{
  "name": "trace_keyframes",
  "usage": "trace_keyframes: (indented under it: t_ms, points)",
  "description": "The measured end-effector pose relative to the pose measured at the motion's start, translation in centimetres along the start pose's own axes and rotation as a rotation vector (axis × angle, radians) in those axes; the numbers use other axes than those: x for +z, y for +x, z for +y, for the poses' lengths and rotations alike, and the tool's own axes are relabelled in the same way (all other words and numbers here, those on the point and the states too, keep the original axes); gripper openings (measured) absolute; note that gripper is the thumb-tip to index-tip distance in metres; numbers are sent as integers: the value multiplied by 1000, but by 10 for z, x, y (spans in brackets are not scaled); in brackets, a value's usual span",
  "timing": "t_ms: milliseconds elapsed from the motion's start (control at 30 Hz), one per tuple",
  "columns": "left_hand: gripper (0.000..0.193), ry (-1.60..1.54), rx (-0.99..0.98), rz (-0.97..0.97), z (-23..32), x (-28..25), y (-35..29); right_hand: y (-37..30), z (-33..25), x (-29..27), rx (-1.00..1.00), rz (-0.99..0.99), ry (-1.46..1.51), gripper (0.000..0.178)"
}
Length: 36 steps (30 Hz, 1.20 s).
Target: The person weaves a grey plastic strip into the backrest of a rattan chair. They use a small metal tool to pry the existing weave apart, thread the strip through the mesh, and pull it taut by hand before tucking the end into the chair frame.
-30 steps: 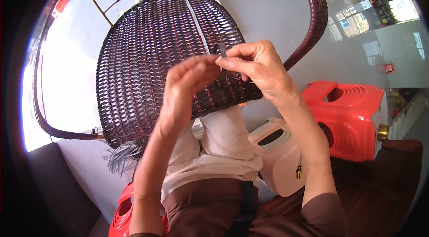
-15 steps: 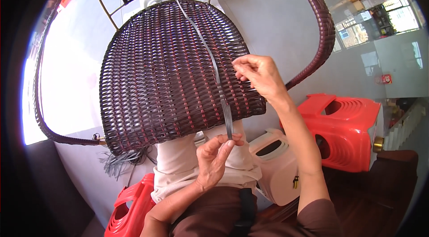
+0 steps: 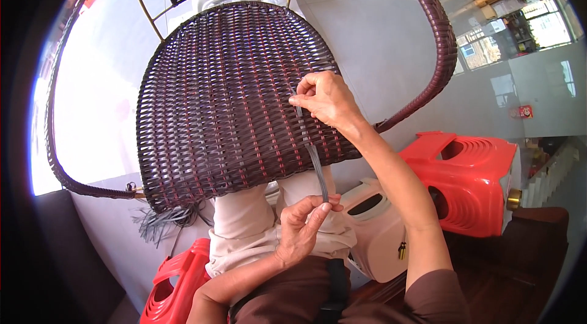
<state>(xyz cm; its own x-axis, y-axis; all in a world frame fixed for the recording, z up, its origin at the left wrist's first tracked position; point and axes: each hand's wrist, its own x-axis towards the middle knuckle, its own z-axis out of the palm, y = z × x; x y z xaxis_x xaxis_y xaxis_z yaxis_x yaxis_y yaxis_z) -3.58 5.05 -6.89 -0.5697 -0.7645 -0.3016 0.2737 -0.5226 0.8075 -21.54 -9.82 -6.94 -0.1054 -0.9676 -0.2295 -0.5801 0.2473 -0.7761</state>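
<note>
A dark brown woven chair seat (image 3: 214, 98) with reddish strands lies across my knees. A bundle of thin grey plastic strips (image 3: 317, 168) runs up over its right half. My left hand (image 3: 301, 229), in front of the seat's near edge, pinches the lower end of the bundle between thumb and fingers. Higher up, over the right part of the weave, my right hand (image 3: 327, 99) is closed in a pinch at the upper part of the grey strips. What lies inside its fingertips is partly hidden.
A curved woven frame (image 3: 443, 36) loops around the seat. Red plastic stools stand at right (image 3: 465, 183) and lower left (image 3: 177, 281), with a pale stool (image 3: 373, 232) beside my leg. More grey strips (image 3: 165, 223) lie on the floor below the seat's left corner.
My right hand has moved left onto the grey strip and closed there. The long single strip that reached the seat's far edge no longer shows. My left hand has shifted slightly right and nearer.
</note>
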Motion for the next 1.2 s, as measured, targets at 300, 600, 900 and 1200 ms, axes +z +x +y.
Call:
trace_keyframes:
  t_ms: [300, 600, 900, 1200]
  points:
    - [20, 9, 15, -14, 0, 0, 1, -4, 4, 8, -117, 161, 2, 14]
    - [26, -90, -35, 119, 15, 16, 43, 28, -1, -12, -274, 497, 173, 15]
    - [24, -47, -16, 162, 5, 11, 43, 29, -15, -21, -241, 698, 334, 10]
    - [21, 362, 238, 237, 10, 16, 44, 94, -17, -21, -237, 794, 187, 12]
